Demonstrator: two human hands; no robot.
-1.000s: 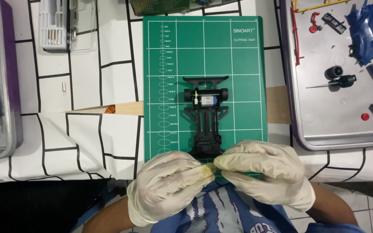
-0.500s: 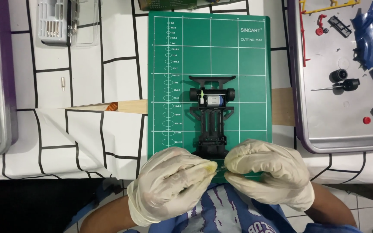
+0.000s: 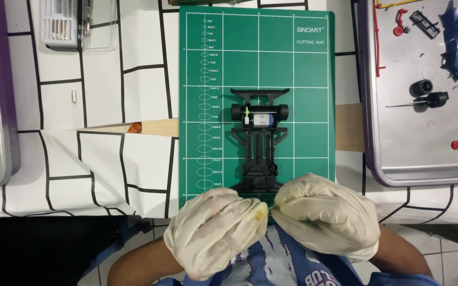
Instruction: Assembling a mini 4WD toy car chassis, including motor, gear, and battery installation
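Both gloved hands, left hand and right hand, are curled closed, fingertips meeting just below the black toy-car chassis; what they pinch is hidden. The chassis lies on a green cutting mat, with a metal tray to its right

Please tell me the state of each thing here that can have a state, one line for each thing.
Left hand: gloved, fingers curled shut, fingertips meeting the right hand's; any held item is hidden.
Right hand: gloved, fingers curled shut, at the mat's near edge.
Toy car chassis: flat on the mat, body shell off, motor exposed, two wheels fitted.
Cutting mat: lying flat.
Right tray: holding loose parts.
Clear case: closed, as far as visible.
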